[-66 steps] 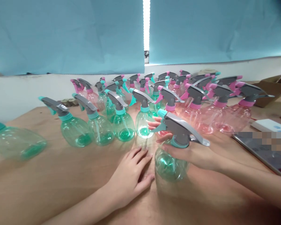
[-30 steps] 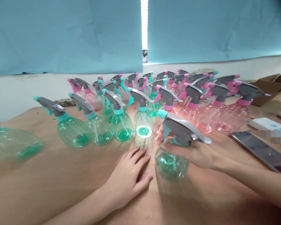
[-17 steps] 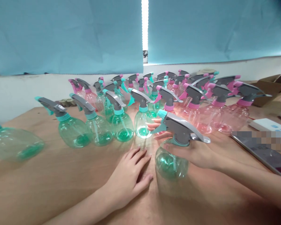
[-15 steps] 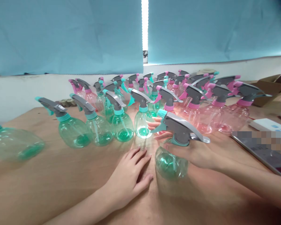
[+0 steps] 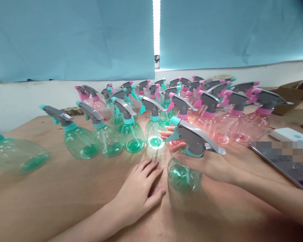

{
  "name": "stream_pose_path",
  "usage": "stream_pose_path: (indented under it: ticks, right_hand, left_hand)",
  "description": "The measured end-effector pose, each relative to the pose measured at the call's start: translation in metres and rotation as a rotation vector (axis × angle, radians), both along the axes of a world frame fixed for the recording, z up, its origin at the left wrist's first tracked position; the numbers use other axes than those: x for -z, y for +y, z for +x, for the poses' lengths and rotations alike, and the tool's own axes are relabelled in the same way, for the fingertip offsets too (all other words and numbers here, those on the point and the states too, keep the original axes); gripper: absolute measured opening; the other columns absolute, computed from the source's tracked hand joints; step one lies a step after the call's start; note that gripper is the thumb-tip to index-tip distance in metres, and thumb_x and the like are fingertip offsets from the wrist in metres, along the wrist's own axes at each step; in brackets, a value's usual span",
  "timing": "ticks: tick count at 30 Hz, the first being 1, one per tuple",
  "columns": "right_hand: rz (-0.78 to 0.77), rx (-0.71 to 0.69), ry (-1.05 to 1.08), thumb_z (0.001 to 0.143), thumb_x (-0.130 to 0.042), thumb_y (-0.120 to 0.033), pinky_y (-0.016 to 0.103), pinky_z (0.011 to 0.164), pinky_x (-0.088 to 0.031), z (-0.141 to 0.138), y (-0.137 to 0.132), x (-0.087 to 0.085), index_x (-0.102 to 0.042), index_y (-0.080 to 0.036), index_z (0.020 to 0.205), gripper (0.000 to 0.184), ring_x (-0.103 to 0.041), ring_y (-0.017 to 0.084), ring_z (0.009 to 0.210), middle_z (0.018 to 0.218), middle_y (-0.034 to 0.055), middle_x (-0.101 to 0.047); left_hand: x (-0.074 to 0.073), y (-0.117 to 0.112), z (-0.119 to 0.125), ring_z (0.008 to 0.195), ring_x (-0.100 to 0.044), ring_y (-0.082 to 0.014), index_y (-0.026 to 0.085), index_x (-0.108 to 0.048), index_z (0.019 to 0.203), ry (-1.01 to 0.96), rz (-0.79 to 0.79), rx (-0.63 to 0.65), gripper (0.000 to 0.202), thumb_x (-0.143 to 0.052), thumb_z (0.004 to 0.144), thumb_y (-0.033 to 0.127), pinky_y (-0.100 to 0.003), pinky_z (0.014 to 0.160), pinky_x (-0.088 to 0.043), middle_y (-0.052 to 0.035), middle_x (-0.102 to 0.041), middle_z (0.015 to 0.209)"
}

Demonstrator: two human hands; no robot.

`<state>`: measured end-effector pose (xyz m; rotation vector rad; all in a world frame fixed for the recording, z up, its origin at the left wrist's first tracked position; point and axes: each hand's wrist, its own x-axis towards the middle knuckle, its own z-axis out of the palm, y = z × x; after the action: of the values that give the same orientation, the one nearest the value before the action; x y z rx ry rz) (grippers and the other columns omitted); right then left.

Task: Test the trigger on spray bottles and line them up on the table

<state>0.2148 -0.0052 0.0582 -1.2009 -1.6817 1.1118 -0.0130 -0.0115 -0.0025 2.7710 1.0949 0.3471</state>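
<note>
My left hand lies palm down on the wooden table, fingers stretched out and holding nothing. To its right stands a clear green spray bottle with a grey and teal trigger head. My right hand is wrapped round this bottle just below its collar; some fingers show behind the teal trigger. Past my left hand stands a row of green spray bottles, the nearest being a bottle with a teal collar. Another green bottle is cut off by the left edge.
Several pink spray bottles stand at the right, with more pink and green ones behind. A dark-screened device, a white box and an open cardboard box lie farther right. Blue blinds hang at the back.
</note>
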Motion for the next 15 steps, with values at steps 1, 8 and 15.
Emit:
stream_pose_path:
  ticks: [1, 8, 15]
  right_hand:
    - [-0.014, 0.018, -0.002, 0.08, -0.061, -0.032, 0.036, 0.078, -0.059, 0.0, 0.0001, 0.0007, -0.062, -0.027, 0.09, 0.011, -0.069, 0.024, 0.094, 0.099, 0.0024, -0.072]
    - [-0.005, -0.008, 0.013, 0.081, -0.06, -0.03, 0.036, 0.083, -0.057, 0.0, 0.0001, 0.0002, -0.06, -0.025, 0.09, 0.011, -0.068, 0.023, 0.098, 0.101, 0.0028, -0.072]
    - [-0.001, -0.005, 0.021, 0.081, -0.061, -0.031, 0.034, 0.08, -0.059, 0.0007, -0.0001, 0.0009, -0.063, -0.026, 0.091, 0.011, -0.069, 0.023, 0.096, 0.1, 0.0023, -0.072]
  left_hand:
    - [0.0001, 0.0, 0.0, 0.134, -0.036, -0.0317, 0.018, -0.047, 0.137, -0.002, 0.001, -0.001, 0.05, -0.051, 0.094, 0.042, -0.052, 0.108, -0.032, -0.0103, -0.047, 0.143]
    - [-0.0012, 0.0, 0.0005, 0.134, -0.036, -0.0323, 0.016, -0.047, 0.137, -0.003, -0.002, -0.002, 0.05, -0.053, 0.094, 0.041, -0.052, 0.107, -0.033, -0.0111, -0.048, 0.142]
    - [-0.0015, -0.0003, 0.0012, 0.133, -0.037, -0.0323, 0.017, -0.048, 0.136, -0.02, 0.0, 0.0, 0.05, -0.052, 0.094, 0.042, -0.052, 0.107, -0.033, -0.011, -0.048, 0.141]
